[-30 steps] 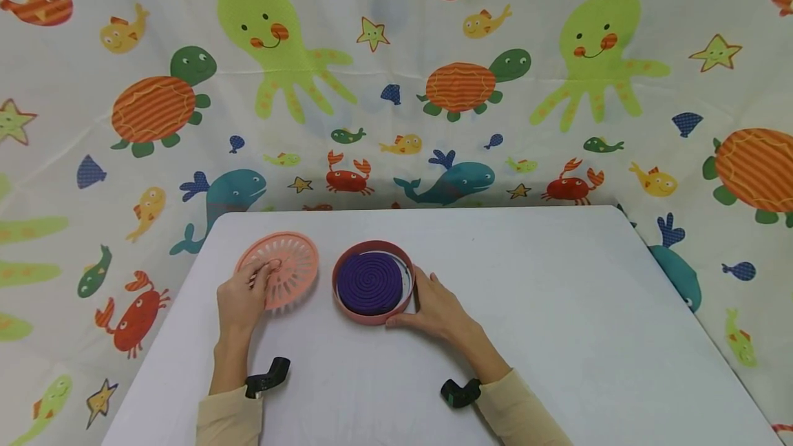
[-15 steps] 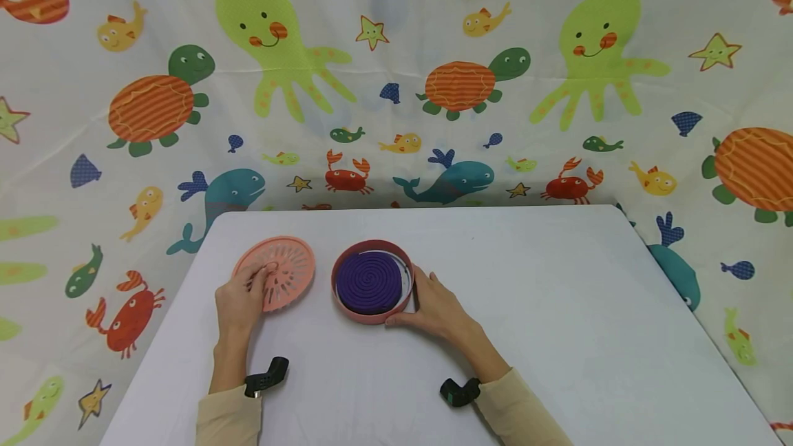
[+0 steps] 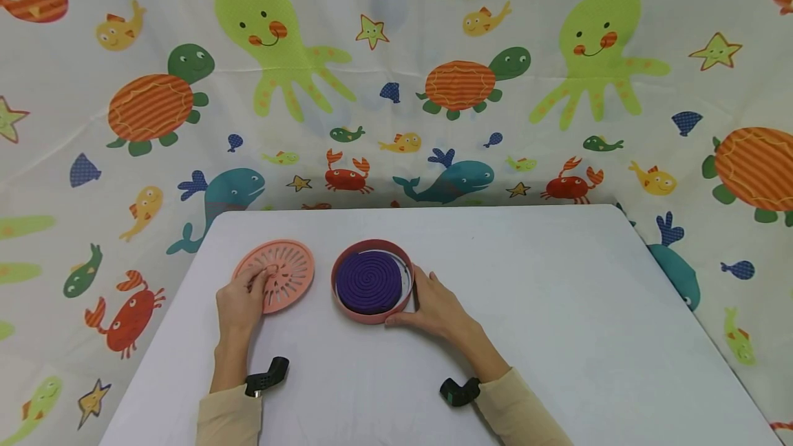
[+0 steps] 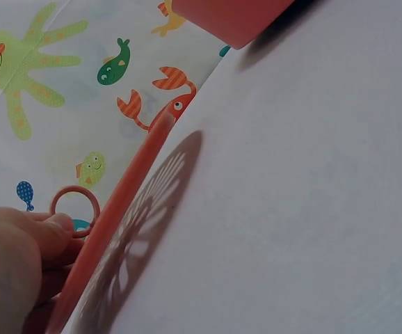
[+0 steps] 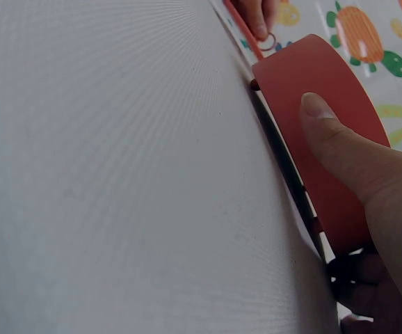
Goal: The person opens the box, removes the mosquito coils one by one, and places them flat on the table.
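My left hand point(image 3: 240, 300) pinches the small ring handle point(image 4: 76, 211) of a round salmon-pink slotted lid point(image 3: 290, 274). In the left wrist view the lid stands close over the table, its slotted shadow beside it. My right hand point(image 3: 436, 305) grips the right side of a round pinkish-red mosquito coil holder point(image 3: 372, 319), with the thumb along its wall in the right wrist view. Inside the holder lies a purple spiral mosquito coil point(image 3: 369, 283), over a pale base that shows at its right edge. Lid and holder are side by side, a short gap between them.
Both things are on or over a white-covered table point(image 3: 557, 315), nearer its far left part. Behind it hangs a white cloth point(image 3: 396, 19) printed with sea animals. Each wrist wears a small black camera, one of them the left camera point(image 3: 268, 377).
The lid in my left hand has come down slightly toward the table and a little left. My right hand and the coil holder stay where they were.
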`<action>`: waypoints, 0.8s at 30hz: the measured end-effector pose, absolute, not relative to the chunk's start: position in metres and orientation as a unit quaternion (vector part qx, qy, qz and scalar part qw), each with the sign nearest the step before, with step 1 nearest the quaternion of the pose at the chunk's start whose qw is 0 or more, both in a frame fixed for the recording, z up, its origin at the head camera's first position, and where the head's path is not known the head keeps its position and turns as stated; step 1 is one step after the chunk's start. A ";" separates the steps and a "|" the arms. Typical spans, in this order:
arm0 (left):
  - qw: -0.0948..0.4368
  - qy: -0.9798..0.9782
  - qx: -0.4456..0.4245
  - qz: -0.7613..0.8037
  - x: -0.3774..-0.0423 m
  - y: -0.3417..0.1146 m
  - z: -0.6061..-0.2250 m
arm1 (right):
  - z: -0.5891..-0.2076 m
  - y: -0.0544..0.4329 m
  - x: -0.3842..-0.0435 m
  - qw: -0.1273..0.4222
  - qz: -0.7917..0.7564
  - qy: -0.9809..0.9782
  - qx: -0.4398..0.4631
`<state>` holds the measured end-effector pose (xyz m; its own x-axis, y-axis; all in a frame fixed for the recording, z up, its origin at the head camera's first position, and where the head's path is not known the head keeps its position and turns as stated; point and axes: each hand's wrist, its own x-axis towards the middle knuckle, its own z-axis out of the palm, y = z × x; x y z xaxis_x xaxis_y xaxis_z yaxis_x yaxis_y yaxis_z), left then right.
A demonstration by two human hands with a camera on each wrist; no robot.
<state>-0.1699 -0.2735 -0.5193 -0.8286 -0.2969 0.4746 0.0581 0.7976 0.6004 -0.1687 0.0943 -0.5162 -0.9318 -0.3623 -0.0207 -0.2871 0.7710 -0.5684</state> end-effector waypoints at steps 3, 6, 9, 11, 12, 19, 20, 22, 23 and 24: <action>0.279 -0.905 0.069 -0.313 -0.169 -0.273 -0.518 | -0.516 0.094 -0.168 0.065 -0.293 0.938 -0.173; 0.271 -0.906 0.073 -0.316 -0.168 -0.273 -0.518 | -0.516 0.094 -0.168 0.065 -0.293 0.938 -0.173; 0.264 -0.907 0.078 -0.318 -0.168 -0.273 -0.518 | -0.516 0.094 -0.169 0.065 -0.293 0.938 -0.174; 0.260 -0.908 0.081 -0.320 -0.168 -0.273 -0.518 | -0.515 0.095 -0.169 0.064 -0.294 0.938 -0.175; 0.258 -0.908 0.082 -0.319 -0.168 -0.273 -0.519 | -0.515 0.095 -0.169 0.063 -0.294 0.937 -0.175; 0.238 -0.914 0.093 -0.316 -0.169 -0.274 -0.520 | -0.515 0.094 -0.168 0.062 -0.296 0.937 -0.177; 0.235 -0.914 0.095 -0.317 -0.169 -0.274 -0.520 | -0.515 0.094 -0.169 0.062 -0.296 0.937 -0.177; 0.230 -0.915 0.098 -0.317 -0.169 -0.274 -0.521 | -0.515 0.094 -0.169 0.062 -0.296 0.937 -0.176; 0.228 -0.915 0.100 -0.318 -0.169 -0.275 -0.521 | -0.515 0.094 -0.169 0.061 -0.296 0.937 -0.176; 0.226 -0.915 0.101 -0.318 -0.169 -0.275 -0.521 | -0.515 0.094 -0.169 0.061 -0.296 0.937 -0.175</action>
<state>-0.1693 -0.2748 -0.5211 -0.8776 -0.3282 0.3494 -0.0408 0.7774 0.6277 -0.1686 0.0938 -0.5145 -0.9311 -0.3647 -0.0102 -0.2927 0.7634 -0.5758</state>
